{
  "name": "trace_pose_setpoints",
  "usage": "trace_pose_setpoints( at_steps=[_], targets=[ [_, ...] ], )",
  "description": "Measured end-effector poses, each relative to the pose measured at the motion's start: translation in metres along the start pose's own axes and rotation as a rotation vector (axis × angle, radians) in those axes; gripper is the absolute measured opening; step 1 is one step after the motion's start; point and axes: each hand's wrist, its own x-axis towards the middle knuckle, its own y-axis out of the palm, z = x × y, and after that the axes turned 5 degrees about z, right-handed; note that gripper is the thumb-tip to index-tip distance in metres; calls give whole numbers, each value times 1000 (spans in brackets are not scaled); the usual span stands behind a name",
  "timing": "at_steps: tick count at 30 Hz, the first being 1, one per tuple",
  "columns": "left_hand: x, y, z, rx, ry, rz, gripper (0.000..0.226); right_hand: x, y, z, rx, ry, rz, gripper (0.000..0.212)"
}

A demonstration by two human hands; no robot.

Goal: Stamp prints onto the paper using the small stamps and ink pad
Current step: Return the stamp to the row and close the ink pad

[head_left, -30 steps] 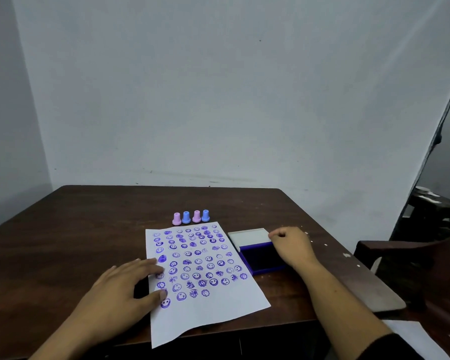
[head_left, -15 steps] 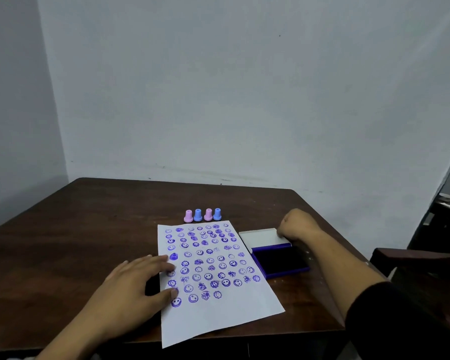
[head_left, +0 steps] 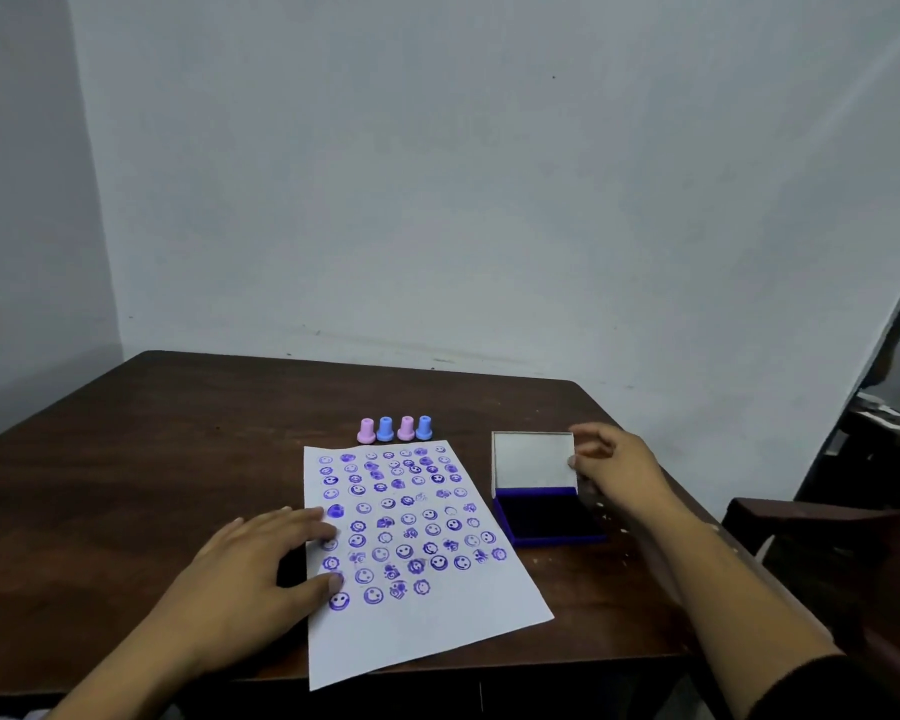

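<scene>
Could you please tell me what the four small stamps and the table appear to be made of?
Small stamps: probably plastic or rubber, given their matte, uniform pink and blue colour. Table: apparently dark wood with a worn, slightly glossy finish, showing faint grain and pale specks.

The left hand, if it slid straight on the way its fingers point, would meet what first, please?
The left hand points right, fingertips already on the paper. Beyond that, probably the ink pad, though depth is unclear.
</scene>
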Motion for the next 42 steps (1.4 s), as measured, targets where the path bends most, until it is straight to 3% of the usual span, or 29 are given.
trace_pose_setpoints(
  at_steps=[8,16,21,42],
  targets=[
    [0,1,1,0,4,-6,43,-44,-11,-14,-16,-119,-53,39],
    [1,0,1,-5,10,-11,40,-78,-14,-21,-247,-236,-23,50],
    [2,1,3,4,16,0,43,-85,-15,-24,-338,-335,-2,45],
    [1,0,0,15,3,11,42,-93,-13,-21,-460,-355,68,43]
  ],
)
